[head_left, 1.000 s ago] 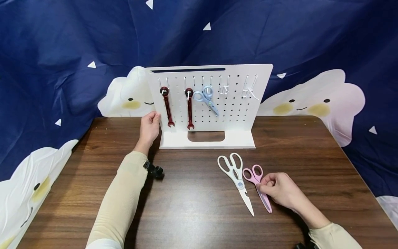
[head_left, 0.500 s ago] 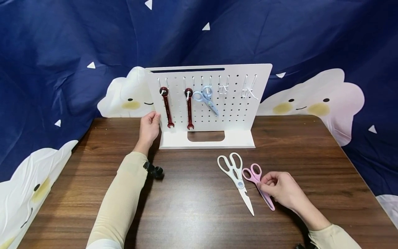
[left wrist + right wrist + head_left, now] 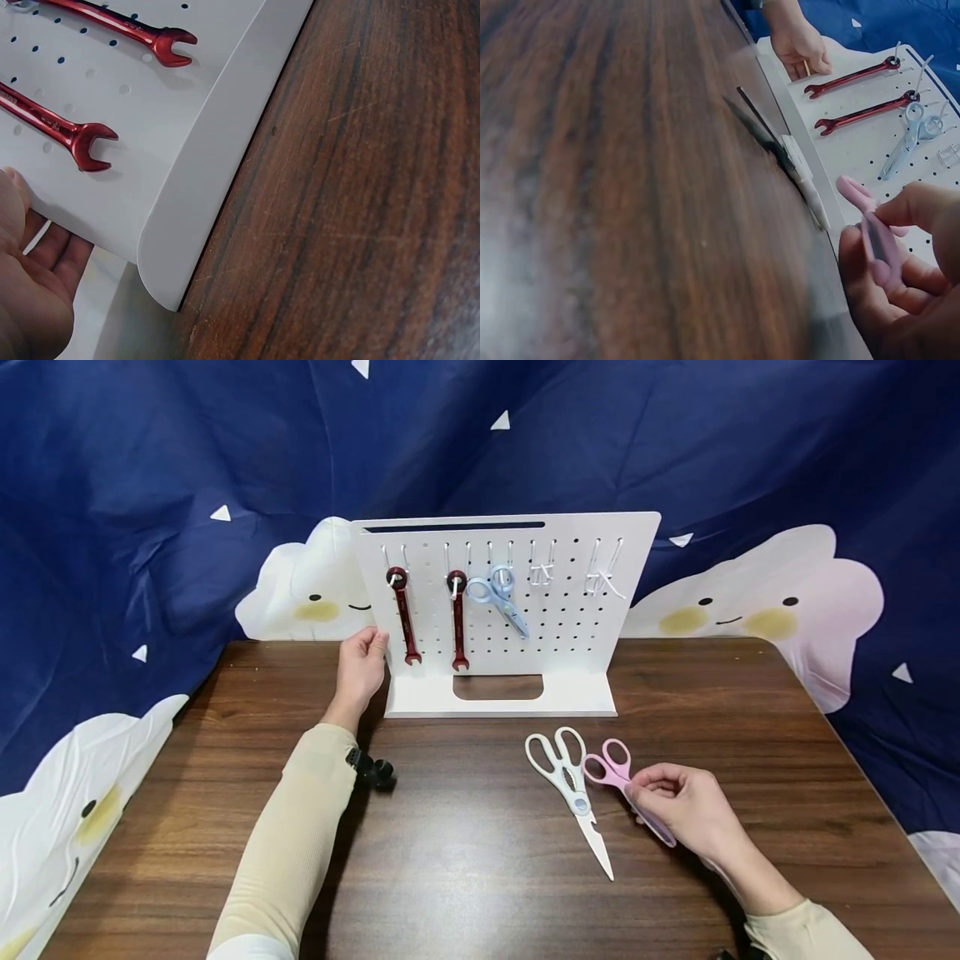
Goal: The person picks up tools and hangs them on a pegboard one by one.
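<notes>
The left wrist camera (image 3: 370, 769) is a small black unit with a rounded, knob-like end. It sits against a cream sleeve (image 3: 288, 827), close-fitting, finely ribbed and lightly creased. Elbow-ward of that camera, the sleeve meets plain white fabric (image 3: 253, 948); finger-ward of it, the left grip (image 3: 362, 668) is bare. Well to the camera's right, a matching cream cuff (image 3: 806, 931) leaves the right grip (image 3: 690, 810) bare, near a black fitting (image 3: 756, 953), cropped by the frame, probably the twin camera.

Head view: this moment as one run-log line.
left hand: holds edge of pegboard | right hand: pinches pink scissors | white kitchen scissors: on table | blue scissors, red combination wrenches: hung on pegboard
</notes>
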A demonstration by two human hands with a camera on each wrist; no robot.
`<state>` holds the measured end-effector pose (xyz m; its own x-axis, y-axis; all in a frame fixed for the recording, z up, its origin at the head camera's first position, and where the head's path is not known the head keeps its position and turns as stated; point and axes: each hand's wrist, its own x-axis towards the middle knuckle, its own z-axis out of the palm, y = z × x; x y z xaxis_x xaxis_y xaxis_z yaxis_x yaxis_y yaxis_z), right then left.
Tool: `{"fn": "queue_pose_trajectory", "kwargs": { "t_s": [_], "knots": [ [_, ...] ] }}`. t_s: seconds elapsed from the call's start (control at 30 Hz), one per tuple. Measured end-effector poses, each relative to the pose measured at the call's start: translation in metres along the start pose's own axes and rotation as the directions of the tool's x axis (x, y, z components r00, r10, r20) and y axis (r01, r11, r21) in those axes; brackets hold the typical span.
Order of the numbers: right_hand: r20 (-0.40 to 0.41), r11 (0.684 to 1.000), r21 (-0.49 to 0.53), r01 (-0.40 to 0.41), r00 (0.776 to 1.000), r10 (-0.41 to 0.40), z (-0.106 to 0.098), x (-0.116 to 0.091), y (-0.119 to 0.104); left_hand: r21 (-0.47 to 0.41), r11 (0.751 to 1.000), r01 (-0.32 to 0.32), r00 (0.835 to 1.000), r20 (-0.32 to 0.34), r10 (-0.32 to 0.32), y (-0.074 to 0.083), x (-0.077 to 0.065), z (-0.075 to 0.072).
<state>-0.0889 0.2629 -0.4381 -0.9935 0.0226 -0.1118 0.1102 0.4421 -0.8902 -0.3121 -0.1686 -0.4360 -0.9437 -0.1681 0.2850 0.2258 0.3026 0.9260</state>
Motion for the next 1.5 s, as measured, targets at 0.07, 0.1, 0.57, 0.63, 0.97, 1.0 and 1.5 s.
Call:
{"fn": "queue_pose_trajectory", "kwargs": {
  "t_s": [0.07, 0.1, 0.57, 0.63, 0.97, 1.0, 1.5],
  "knots": [
    [0.001, 0.998, 0.067, -0.005, 1.000, 0.005, 0.000, 0.001, -0.001, -0.004, 1.000, -0.002, 1.000, -0.002, 0.002, 0.000, 0.000, 0.000],
    [0.000, 0.996, 0.088, -0.002, 1.000, 0.002, 0.000, 0.002, -0.002, -0.004, 1.000, -0.003, 1.000, -0.002, 0.003, 0.001, 0.001, 0.000],
    [-0.048, 0.982, 0.173, 0.080, 0.996, -0.073, 0.008, 0.014, -0.022, 0.004, 1.000, -0.002, 1.000, -0.005, 0.002, 0.001, 0.001, 0.001],
    [-0.056, 0.979, 0.184, 0.090, 0.995, -0.081, 0.009, 0.016, -0.024, 0.003, 1.000, -0.001, 1.000, -0.006, 0.001, 0.001, 0.001, 0.001],
    [-0.070, 0.974, 0.192, 0.124, 0.991, -0.113, 0.014, 0.026, -0.036, 0.005, 1.000, 0.005, 1.000, -0.005, -0.005, 0.001, 0.000, 0.001],
    [-0.072, 0.973, 0.194, 0.128, 0.991, -0.116, 0.014, 0.027, -0.037, 0.005, 1.000, 0.002, 1.000, -0.005, -0.002, 0.001, 0.000, 0.001],
    [-0.101, 0.941, 0.305, 0.149, 0.987, -0.124, 0.021, 0.038, -0.054, 0.000, 1.000, -0.015, 1.000, -0.004, 0.015, 0.000, 0.000, 0.001]
  ]
}}
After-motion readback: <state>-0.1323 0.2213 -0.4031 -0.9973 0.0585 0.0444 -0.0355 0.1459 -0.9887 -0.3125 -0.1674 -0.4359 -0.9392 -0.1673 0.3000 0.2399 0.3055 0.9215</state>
